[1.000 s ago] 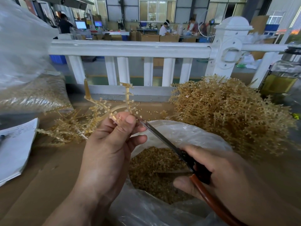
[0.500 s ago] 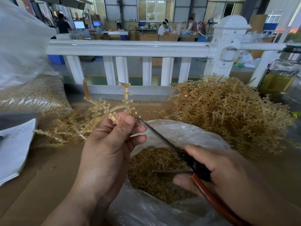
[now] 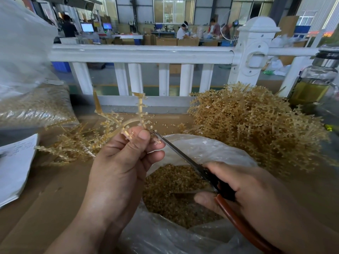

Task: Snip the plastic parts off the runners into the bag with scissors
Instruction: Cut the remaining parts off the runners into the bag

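Change: Scarcely anything. Against the frame half a second back, both hands keep their pose and the scissors' tip stays by the left thumb.
Left fingers: thumb and fingers [image 3: 143, 138] of the left hand [image 3: 119, 171] are clamped on the runner [image 3: 117, 124], held just beyond the bag's far-left rim.
Right fingers: the right hand [image 3: 256, 195] is curled tight round the scissors [image 3: 183, 155] handles, over the bag's right side.
Scissors: one blade slants across the bag mouth, its tip at a small part on the runner; I cannot tell how far the blades gape.
Bag: the bag [image 3: 207, 146] lies open, with cut parts [image 3: 170, 189] heaped inside.
Around the bag: the heap of runners [image 3: 256, 129] is to its far right and a smaller scatter [image 3: 73, 145] to its left, both on the tabletop [image 3: 45, 189].
Risk: the tip sits almost against the thumb, so a hurried snip could nick skin. The cut is at the bag's rim, so a part could spring off outside it.
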